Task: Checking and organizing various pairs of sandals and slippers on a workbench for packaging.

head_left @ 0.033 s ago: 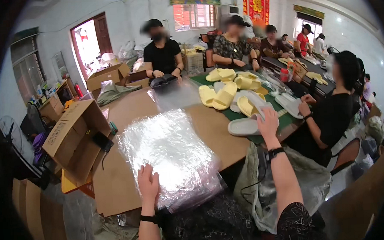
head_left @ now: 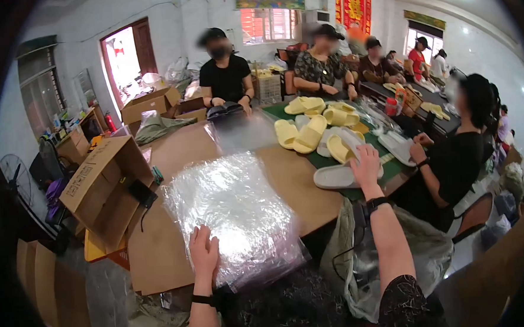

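My left hand (head_left: 204,250) lies on the near left part of a stack of clear plastic bags (head_left: 234,194), its fingers stretched out and holding nothing. To the right, my right hand (head_left: 366,168) is closed over a grey slipper (head_left: 335,177) at the table's near right edge. The slipper's sole sticks out to the left of the hand; part of its strap is hidden beneath it. Just beyond are more grey slippers and several yellow slippers (head_left: 309,134), heaped on a green mat (head_left: 320,159).
An open cardboard box (head_left: 104,177) tilts at the table's left, a dark device (head_left: 140,192) at its edge. Across the table a person (head_left: 225,76) handles dark slippers; at right another person (head_left: 451,159) holds a grey slipper (head_left: 396,147). A sack (head_left: 423,238) hangs by the near edge.
The whole view has shifted very slightly. Both hands stay where they were, on the plastic bags and on the grey slipper.
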Motion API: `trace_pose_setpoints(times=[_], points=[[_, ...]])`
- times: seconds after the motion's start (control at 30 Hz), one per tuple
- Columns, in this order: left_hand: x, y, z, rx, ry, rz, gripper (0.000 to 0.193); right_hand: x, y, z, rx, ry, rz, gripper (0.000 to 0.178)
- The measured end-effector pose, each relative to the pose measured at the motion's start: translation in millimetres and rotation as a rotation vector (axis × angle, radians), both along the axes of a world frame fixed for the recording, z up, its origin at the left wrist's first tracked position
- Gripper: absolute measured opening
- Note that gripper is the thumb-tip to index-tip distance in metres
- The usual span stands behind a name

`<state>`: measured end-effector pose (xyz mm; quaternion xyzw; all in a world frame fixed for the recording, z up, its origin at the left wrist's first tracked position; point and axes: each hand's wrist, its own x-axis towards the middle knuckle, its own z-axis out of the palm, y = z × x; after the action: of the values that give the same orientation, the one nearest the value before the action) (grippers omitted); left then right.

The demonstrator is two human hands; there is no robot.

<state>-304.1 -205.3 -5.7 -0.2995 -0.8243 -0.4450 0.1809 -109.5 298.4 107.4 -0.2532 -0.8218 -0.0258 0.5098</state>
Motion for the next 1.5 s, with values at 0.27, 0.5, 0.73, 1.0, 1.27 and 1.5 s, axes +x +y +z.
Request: trace_pose_setpoints(times=[0.27, 0.5, 0.73, 1.0, 1.27, 1.5], points=[[1.7, 3.3, -2.2, -0.023, 0.033, 0.03, 0.04, -42.3, 58.6, -55.9, -0.021, -0.58, -0.431, 0.034], [1.5, -5.3, -1.0, 0.001, 0.014, 0.046, 0.039, -26.8, 40.6, -50.5, -0.053, -0.652, -0.462, 0.027], [-2.9, -4.2, -4.7, -0.025, 0.033, 0.043, 0.039, -33.6, -55.7, 29.1, 0.183, -0.477, 0.44, 0.028], [-2.3, -2.6, -9.2, 0.007, 0.054, 0.033, 0.037, -65.7, -115.2, -3.0, 0.336, -0.658, 0.803, 0.025], [-2.1, -3.6, -5.4, 0.013, 0.062, 0.029, 0.036, -53.0, -132.2, -38.8, -0.177, -0.511, 0.514, 0.029], [-6.4, -5.7, -2.9, -0.009, 0.073, 0.052, 0.04, -55.9, -166.9, -46.7, -0.454, -1.053, 0.217, 0.081]])
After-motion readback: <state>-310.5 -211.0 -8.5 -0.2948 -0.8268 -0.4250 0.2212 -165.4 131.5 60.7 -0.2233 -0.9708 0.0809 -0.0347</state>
